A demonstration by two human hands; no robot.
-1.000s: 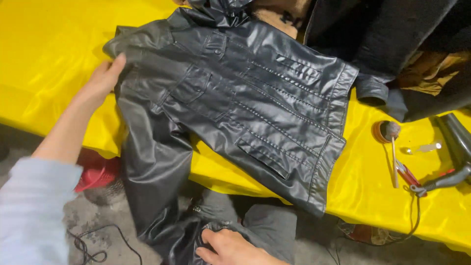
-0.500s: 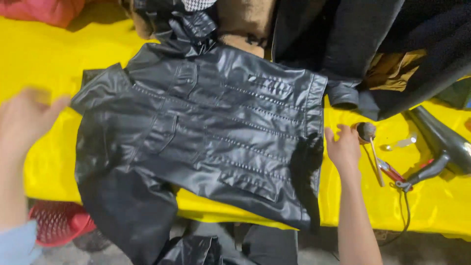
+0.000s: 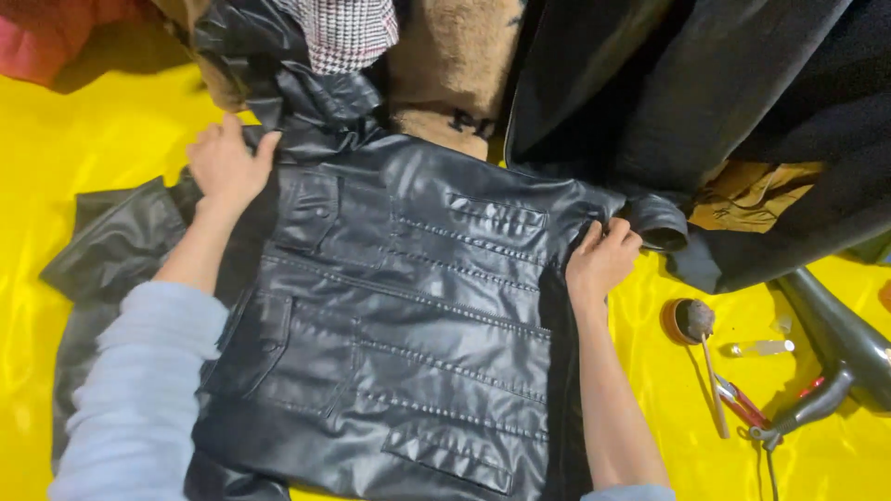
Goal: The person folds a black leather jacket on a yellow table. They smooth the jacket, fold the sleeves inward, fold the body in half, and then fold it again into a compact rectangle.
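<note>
The left hand lies flat, fingers spread, on the upper left shoulder of the black leather jacket, which is spread over the yellow counter between both hands. The right hand pinches its right edge. Further right lies a small brush.

Open yellow cloth at left, clutter right and far

Bare table at far left; heaped clothes block the far edge (hairdryer, brush crowd the right).
</note>
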